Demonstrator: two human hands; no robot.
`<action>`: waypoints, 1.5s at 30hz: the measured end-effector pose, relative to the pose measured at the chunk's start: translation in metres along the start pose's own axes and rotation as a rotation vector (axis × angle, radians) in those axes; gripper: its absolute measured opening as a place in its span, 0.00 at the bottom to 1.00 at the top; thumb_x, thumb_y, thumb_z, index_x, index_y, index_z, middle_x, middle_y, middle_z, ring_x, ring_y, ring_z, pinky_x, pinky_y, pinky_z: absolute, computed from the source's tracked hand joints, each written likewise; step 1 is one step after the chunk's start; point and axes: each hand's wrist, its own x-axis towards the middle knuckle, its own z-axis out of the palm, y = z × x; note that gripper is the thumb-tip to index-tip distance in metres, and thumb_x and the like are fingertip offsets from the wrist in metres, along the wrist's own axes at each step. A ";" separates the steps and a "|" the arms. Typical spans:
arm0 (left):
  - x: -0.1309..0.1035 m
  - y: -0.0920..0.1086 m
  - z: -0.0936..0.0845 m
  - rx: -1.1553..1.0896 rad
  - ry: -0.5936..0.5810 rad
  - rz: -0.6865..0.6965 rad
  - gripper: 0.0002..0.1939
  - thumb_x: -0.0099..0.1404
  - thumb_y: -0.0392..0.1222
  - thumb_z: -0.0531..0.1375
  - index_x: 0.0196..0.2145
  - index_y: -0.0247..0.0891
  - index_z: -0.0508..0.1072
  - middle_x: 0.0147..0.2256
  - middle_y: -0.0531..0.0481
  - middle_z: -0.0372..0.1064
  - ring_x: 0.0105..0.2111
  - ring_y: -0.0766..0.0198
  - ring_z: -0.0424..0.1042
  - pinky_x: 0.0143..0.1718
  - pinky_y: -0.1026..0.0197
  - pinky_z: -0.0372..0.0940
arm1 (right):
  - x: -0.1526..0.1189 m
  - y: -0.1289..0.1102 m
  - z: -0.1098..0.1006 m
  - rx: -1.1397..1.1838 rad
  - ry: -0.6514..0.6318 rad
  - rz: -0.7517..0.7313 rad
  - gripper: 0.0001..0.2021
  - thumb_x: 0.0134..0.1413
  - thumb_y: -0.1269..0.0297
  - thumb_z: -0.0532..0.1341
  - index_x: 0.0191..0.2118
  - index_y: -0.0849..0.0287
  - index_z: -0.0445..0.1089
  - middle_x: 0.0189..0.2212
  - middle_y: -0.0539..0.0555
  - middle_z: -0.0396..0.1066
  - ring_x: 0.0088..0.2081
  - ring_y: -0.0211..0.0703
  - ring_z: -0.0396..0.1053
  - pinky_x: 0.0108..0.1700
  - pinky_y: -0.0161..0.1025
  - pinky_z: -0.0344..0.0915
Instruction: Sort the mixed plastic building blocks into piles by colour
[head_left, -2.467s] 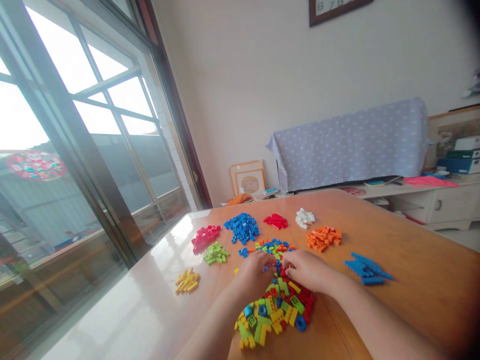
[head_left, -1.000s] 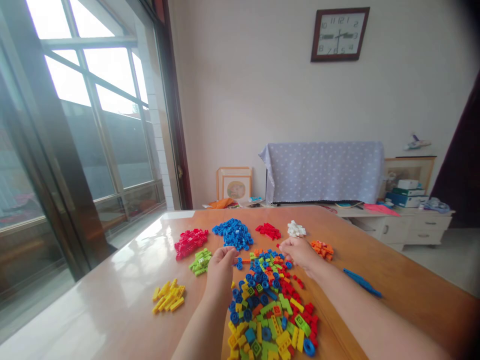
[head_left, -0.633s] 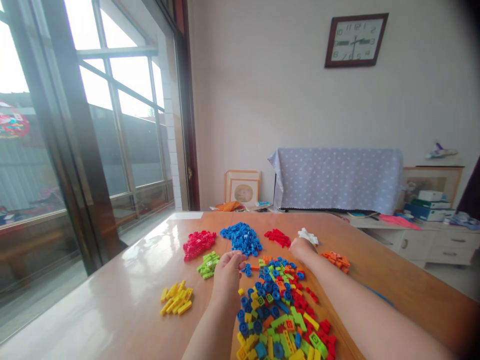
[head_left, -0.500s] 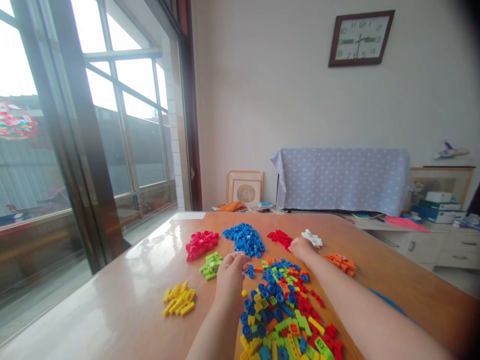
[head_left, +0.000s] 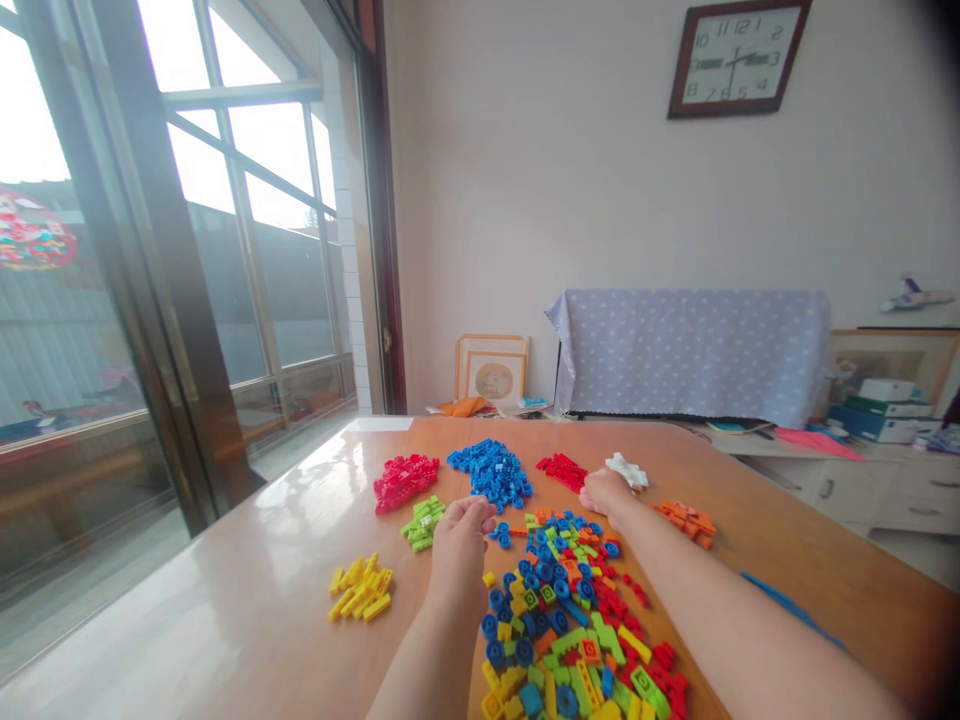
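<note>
My left hand (head_left: pixel 461 530) is closed, thumb and fingertips pressed together, just in front of the blue brick pile (head_left: pixel 491 470) and beside the light green bricks (head_left: pixel 421 523). My right hand (head_left: pixel 606 495) hangs with curled fingers at the near edge of the red brick pile (head_left: pixel 561 470), left of the white bricks (head_left: pixel 626 470). Whatever either hand may hold is hidden by the fingers. Between my forearms spreads a mixed heap of bricks (head_left: pixel 574 640) in blue, green, yellow, orange and red, with round blue pieces among them.
Pinkish-red bricks (head_left: pixel 406 482) lie at the back left, yellow bricks (head_left: pixel 361 588) nearer on the left. Orange bricks (head_left: pixel 686 523) and a long blue strip (head_left: pixel 791 608) are right of my right arm. All rest on a glossy brown table (head_left: pixel 247 600); glass doors stand at left.
The view has tilted slightly down and left-to-right positions shift a little. Both hands stay almost where they were; the brick piles look unchanged.
</note>
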 end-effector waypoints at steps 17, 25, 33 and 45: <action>-0.007 0.001 0.003 0.181 -0.086 0.058 0.12 0.52 0.47 0.63 0.33 0.38 0.74 0.30 0.49 0.72 0.29 0.62 0.68 0.33 0.62 0.58 | -0.066 -0.009 -0.026 0.006 -0.146 -0.061 0.08 0.48 0.60 0.58 0.30 0.59 0.70 0.25 0.49 0.72 0.28 0.38 0.67 0.30 0.33 0.61; -0.007 -0.022 0.007 0.454 -0.269 0.215 0.04 0.52 0.41 0.63 0.26 0.39 0.73 0.24 0.51 0.69 0.25 0.63 0.65 0.28 0.63 0.55 | -0.123 -0.020 -0.068 0.015 -0.269 -0.003 0.15 0.52 0.51 0.60 0.37 0.57 0.71 0.25 0.49 0.70 0.23 0.35 0.60 0.25 0.33 0.55; -0.016 -0.024 0.003 0.923 -0.399 0.446 0.07 0.58 0.38 0.59 0.34 0.42 0.77 0.33 0.48 0.76 0.33 0.59 0.71 0.33 0.63 0.59 | -0.143 0.002 -0.077 -0.127 -0.386 -0.084 0.17 0.56 0.49 0.58 0.27 0.57 0.62 0.20 0.45 0.59 0.24 0.35 0.56 0.29 0.34 0.53; -0.014 -0.020 0.003 1.184 -0.497 0.474 0.12 0.62 0.38 0.56 0.42 0.42 0.75 0.42 0.47 0.75 0.42 0.58 0.72 0.40 0.62 0.62 | -0.131 0.027 -0.085 -0.365 -0.433 -0.164 0.07 0.52 0.60 0.59 0.32 0.58 0.70 0.22 0.46 0.64 0.25 0.35 0.57 0.27 0.32 0.49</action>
